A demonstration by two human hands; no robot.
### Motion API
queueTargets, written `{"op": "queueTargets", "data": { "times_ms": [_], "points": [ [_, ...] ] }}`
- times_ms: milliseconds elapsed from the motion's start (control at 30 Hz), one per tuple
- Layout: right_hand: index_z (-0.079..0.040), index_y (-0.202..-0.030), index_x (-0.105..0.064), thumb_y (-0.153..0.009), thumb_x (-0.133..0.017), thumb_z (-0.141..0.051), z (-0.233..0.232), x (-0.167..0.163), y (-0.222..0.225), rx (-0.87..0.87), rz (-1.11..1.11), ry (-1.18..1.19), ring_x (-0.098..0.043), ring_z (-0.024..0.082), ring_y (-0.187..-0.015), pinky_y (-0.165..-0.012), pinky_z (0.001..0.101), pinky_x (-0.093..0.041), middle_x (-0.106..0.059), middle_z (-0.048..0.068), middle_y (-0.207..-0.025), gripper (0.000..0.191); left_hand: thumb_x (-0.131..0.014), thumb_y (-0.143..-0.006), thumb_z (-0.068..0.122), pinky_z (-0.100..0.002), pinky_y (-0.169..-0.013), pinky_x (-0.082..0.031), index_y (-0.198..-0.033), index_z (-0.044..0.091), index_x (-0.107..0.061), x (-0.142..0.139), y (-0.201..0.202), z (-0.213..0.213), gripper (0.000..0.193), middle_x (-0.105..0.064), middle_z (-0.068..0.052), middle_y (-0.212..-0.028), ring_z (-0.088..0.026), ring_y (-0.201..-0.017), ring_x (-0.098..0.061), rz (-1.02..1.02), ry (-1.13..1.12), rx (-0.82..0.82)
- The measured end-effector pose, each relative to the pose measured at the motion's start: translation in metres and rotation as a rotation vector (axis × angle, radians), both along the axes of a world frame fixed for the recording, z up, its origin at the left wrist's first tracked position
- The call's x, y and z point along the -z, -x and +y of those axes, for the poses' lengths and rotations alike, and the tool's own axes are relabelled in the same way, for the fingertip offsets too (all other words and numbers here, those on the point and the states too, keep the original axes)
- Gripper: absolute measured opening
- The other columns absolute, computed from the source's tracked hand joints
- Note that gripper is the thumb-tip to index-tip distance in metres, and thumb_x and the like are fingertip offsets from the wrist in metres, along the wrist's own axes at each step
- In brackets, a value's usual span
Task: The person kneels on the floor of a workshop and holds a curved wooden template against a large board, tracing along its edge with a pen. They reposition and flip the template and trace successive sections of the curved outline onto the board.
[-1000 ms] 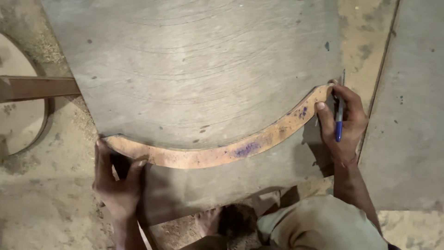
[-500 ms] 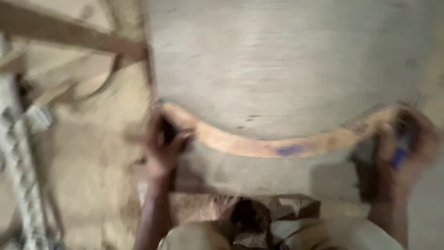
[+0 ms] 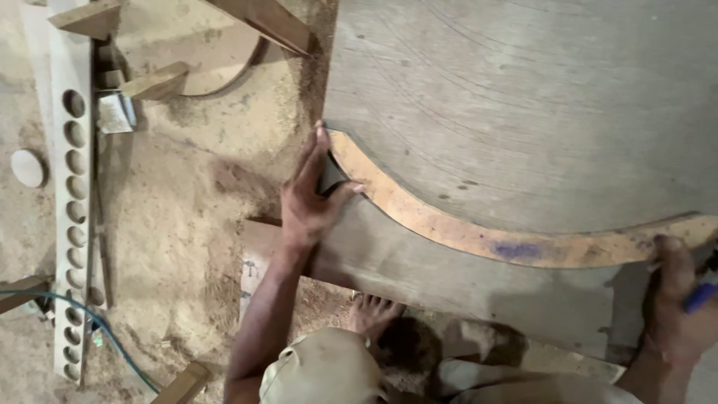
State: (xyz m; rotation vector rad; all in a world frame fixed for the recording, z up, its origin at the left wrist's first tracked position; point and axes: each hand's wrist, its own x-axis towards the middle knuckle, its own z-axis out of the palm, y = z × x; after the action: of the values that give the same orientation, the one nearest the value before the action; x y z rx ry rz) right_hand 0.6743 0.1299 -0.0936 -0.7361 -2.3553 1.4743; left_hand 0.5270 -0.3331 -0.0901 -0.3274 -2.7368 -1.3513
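Pinning left: left hand (image 3: 310,206) spread flat on curved wooden template's (image 3: 479,236) end.
Right grip: right hand (image 3: 677,307) pinching blue marker (image 3: 699,298) at template's other end.
Progress: no traced outline visible on plywood sheet (image 3: 523,112) yet.
Beyond: drilled board (image 3: 72,217).

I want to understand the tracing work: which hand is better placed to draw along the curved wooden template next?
Probably the right hand: it holds the blue marker at the end of the curved brown wooden template. The left hand pins the other end.
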Motion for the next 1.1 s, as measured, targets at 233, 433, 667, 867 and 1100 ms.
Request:
{"op": "queueTargets", "data": {
  "times_ms": [233, 433, 667, 867, 1100],
  "points": [
    [0.000, -0.139, -0.053, -0.100, -0.087, -0.011, 0.004, -0.025, 0.009, -0.032, 0.114, -0.263, -0.058, 0.021, -0.125, -0.113, 0.0349, -0.048, -0.059, 0.010, -0.137, 0.053, -0.062, -0.099, 0.059, -0.059, -0.119, -0.047, -0.155, -0.007, -0.037, 0.003, 0.000, 0.010, 0.090, -0.043, -0.033, -0.156, -0.045, -0.149, -0.042, 0.280, 0.382, 0.084],
    [0.000, -0.140, -0.055, -0.097, -0.085, -0.008, -0.003, -0.038, 0.011, 0.014, 0.069, -0.246, -0.058, 0.021, -0.128, -0.117, 0.0345, -0.047, -0.060, 0.011, -0.139, 0.053, -0.037, -0.101, 0.084, -0.053, -0.110, -0.048, -0.146, 0.012, -0.050, -0.022, -0.059, 0.101, 0.087, -0.057, -0.015, -0.137, -0.033, -0.126, -0.057, -0.223, 0.466, 0.713],
    [0.001, -0.138, -0.056, -0.095, -0.084, -0.013, -0.016, -0.050, 0.014, -0.005, 0.129, -0.229, -0.057, 0.019, -0.124, -0.114, 0.0341, -0.046, -0.060, 0.009, -0.136, 0.053, -0.055, -0.090, 0.073, -0.073, -0.110, -0.035, -0.145, 0.002, -0.056, -0.047, -0.101, 0.134, 0.089, -0.054, -0.022, -0.139, -0.040, -0.133, -0.049, 0.295, 0.534, 0.685],
    [0.007, -0.125, -0.060, -0.107, -0.061, -0.012, -0.063, -0.094, 0.030, -0.116, 0.358, -0.516, -0.061, 0.028, -0.093, -0.082, 0.0359, -0.049, -0.064, 0.017, -0.111, 0.026, -0.060, -0.079, 0.074, -0.076, -0.111, -0.034, -0.141, 0.000, -0.058, -0.072, -0.104, 0.126, 0.097, -0.053, -0.021, -0.134, -0.040, -0.130, -0.049, 0.254, 0.562, 0.650],
    [0.006, -0.112, -0.063, -0.104, -0.061, -0.011, -0.171, -0.105, 0.164, -0.986, 0.126, 0.186, -0.075, 0.021, -0.101, -0.087, 0.0314, -0.062, -0.072, 0.016, -0.104, 0.019, -0.065, -0.077, 0.070, -0.072, -0.105, -0.038, -0.128, 0.001, -0.067, -0.071, -0.113, 0.118, 0.086, -0.053, -0.017, -0.134, -0.036, -0.136, -0.046, 0.308, 0.533, 0.603]
  ]
}}
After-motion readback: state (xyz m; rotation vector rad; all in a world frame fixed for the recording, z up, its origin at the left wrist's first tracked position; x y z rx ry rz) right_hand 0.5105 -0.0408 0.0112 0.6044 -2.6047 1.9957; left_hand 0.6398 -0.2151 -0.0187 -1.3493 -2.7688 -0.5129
